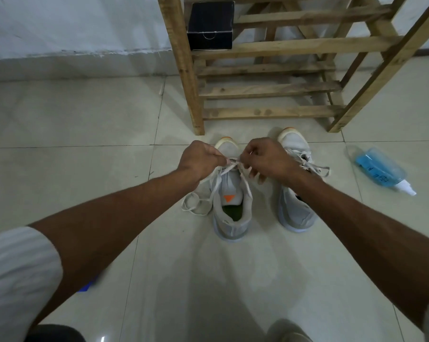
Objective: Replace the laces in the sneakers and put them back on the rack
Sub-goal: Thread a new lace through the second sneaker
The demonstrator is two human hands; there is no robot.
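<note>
Two grey sneakers stand side by side on the tiled floor, toes pointing at the wooden rack [270, 91]. Over the left sneaker [232, 213], my left hand [201, 160] and my right hand [267, 159] each pinch a strand of its white lace [214, 186] near the toe end. The strands cross between my hands, and a loose loop of lace trails on the floor to the left. The right sneaker [295, 208] sits partly under my right forearm, its lace lying loosely across the top.
A black box [209, 25] sits on the rack's upper left shelf. A blue spray bottle [381, 170] lies on the floor to the right. A white wall runs behind, and something blue [86, 287] shows under my left arm.
</note>
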